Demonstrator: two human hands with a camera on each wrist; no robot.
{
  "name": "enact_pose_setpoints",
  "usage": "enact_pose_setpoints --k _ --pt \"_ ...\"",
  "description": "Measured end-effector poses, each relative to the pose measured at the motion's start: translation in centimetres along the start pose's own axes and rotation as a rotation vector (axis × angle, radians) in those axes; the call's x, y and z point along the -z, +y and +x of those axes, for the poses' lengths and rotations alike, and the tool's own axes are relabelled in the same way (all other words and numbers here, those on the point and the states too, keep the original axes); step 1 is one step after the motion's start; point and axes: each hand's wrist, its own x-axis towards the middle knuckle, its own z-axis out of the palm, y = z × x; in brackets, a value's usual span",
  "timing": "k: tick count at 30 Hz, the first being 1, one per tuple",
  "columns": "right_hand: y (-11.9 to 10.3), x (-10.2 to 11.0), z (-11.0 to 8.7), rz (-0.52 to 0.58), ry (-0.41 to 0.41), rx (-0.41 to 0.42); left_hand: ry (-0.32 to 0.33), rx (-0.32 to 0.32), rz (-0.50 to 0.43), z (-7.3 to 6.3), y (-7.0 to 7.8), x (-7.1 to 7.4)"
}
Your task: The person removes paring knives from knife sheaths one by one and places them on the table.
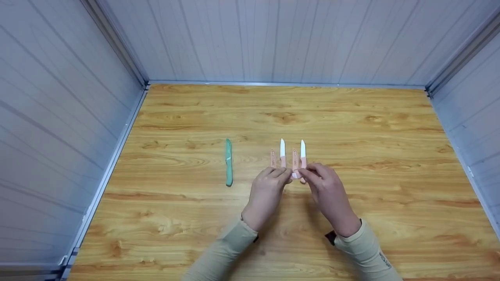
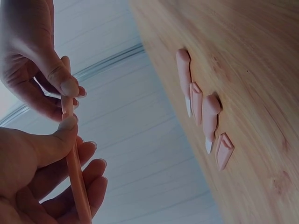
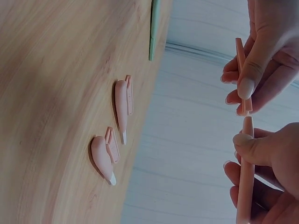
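Above the wooden table (image 1: pixel 187 218), my left hand (image 1: pixel 268 190) pinches a slim pink knife sheath (image 2: pixel 79 179) between thumb and fingers. My right hand (image 1: pixel 329 192) holds the pink handle (image 3: pixel 246 168) of a paring knife. Sheath and handle line up end to end, with a narrow gap in the right wrist view where a bit of pale blade (image 3: pixel 248 114) shows; the rest of the blade is hidden. Beyond the hands lie two pink paring knives with bare white blades, one left (image 1: pixel 283 147) and one right (image 1: pixel 303 148). Left of each lies a pink sheath, one (image 1: pixel 273 158) and another (image 1: pixel 295 157).
A green knife (image 1: pixel 229 164) in its green sheath lies on the table to the left of the hands. Pale panel walls, including the back wall (image 1: pixel 258 43) and left wall (image 1: pixel 58 128), enclose the table on three sides.
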Motion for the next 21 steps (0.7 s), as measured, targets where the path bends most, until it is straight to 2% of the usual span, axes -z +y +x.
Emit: enact_pose_setpoints --k 12,21 --pt "0.02 0.09 -0.07 0.015 -0.035 -0.031 -0.007 0.016 -0.005 -0.15 -0.04 -0.05" --pt "0.13 0.15 -0.08 0.017 -0.03 -0.025 -0.009 0.032 -0.003 -0.24 0.09 -0.12"
